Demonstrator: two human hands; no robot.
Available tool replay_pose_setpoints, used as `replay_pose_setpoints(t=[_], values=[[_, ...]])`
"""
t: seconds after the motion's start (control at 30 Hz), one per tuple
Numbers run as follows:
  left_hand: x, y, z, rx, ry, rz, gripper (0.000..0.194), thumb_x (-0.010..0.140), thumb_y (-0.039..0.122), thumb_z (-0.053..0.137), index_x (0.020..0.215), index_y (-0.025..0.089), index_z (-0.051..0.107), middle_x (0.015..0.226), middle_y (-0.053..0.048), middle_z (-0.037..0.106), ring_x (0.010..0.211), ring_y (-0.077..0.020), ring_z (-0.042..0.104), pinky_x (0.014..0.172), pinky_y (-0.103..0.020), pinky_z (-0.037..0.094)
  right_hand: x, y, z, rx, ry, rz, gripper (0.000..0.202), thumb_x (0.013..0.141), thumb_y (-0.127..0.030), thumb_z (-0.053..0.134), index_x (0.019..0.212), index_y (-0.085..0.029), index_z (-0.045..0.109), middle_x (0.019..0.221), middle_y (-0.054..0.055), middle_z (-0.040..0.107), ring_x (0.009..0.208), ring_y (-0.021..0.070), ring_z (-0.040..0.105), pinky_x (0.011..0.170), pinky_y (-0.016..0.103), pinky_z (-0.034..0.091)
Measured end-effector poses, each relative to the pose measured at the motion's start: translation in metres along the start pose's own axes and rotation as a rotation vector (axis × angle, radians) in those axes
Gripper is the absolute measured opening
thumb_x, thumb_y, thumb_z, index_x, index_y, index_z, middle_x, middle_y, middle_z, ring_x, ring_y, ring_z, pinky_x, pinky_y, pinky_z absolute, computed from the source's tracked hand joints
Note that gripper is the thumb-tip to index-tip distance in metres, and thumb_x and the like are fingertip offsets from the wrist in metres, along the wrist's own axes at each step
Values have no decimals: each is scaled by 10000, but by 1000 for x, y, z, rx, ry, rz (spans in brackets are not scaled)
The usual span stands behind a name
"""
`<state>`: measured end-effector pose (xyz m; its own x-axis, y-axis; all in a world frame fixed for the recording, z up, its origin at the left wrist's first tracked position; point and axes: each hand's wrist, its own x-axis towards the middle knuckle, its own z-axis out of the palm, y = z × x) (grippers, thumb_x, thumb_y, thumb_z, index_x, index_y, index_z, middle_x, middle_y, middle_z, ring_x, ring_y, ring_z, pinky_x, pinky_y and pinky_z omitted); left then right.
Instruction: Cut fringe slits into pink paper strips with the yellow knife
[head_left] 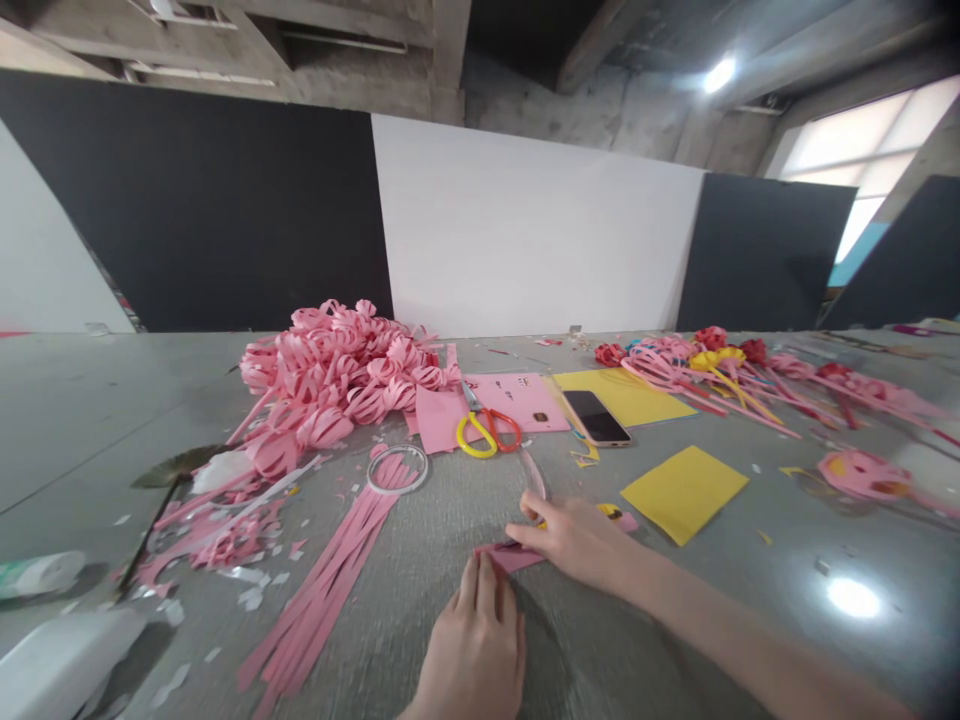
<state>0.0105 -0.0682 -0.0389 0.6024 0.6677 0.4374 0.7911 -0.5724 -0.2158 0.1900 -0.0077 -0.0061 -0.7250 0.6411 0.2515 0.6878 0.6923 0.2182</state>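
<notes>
A small piece of dark pink paper (517, 558) lies low on the table between my two hands. My left hand (476, 640) presses its left end down with the fingertips, fingers held together. From the right, my right hand (581, 540) bends over the same paper with its fingers on the upper edge; the part under the palm is hidden. Just beyond the right hand a thin pale strip (534, 472) sticks up. Scissors (487, 435) with one yellow and one red handle lie farther off, on pink sheets (442, 420). A yellow and pink scrap (619, 517) shows behind the right wrist.
Pink strips (330, 590) and a tape roll (397, 470) lie to the left, before a heap of curled pink paper (337, 370). At right are a phone (598, 417), a yellow sheet (685, 494) and paper flowers (697, 360). A white bottle (41, 575) stands far left.
</notes>
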Motion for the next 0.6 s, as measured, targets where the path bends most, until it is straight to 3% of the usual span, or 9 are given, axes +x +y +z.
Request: replay_pose_setpoints(t=[0.6], values=[[-1, -1, -1, 5, -23, -8, 308, 770, 189, 406, 979, 65, 596, 1040, -186, 591, 981, -281, 543, 697, -316, 512, 0, -1, -14, -52, -39, 20, 154, 807, -140, 434, 866, -257, 516, 914, -21, 519, 504, 55, 435, 467, 253, 165]])
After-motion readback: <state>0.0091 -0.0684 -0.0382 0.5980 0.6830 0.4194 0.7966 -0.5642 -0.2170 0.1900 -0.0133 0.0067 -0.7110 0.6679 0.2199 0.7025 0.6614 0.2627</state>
